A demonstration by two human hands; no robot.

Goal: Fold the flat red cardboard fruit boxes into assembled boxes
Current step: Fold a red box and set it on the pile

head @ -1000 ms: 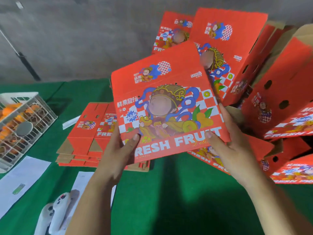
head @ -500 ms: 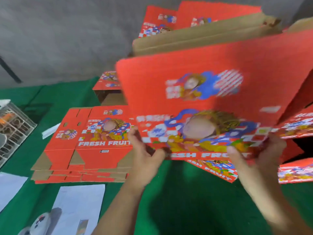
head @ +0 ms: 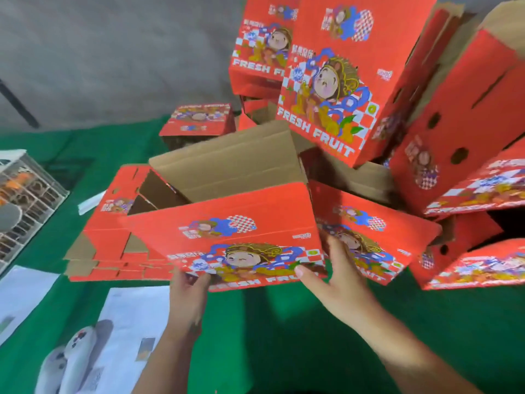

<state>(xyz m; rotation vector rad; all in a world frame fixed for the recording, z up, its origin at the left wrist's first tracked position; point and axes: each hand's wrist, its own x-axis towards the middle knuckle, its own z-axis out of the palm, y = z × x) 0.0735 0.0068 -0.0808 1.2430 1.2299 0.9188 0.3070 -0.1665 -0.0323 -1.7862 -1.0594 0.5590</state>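
I hold a red fruit box (head: 227, 223) over the green table (head: 270, 336), opened into a box shape with its brown inside facing up. My left hand (head: 189, 291) grips its lower left edge, thumb on the printed front. My right hand (head: 326, 274) grips its lower right corner, thumb on the front and fingers along the side. A stack of flat red boxes (head: 113, 243) lies on the table behind and to the left of it.
A heap of assembled red boxes (head: 426, 137) fills the back and right. A wire basket with oranges (head: 25, 200) stands at the left. White papers (head: 125, 322) and a white controller (head: 68, 362) lie at the front left.
The box was held upright with its front towards me; it has since tipped forward and come down, so its open brown inside now shows. Both hands stayed on its lower edge.
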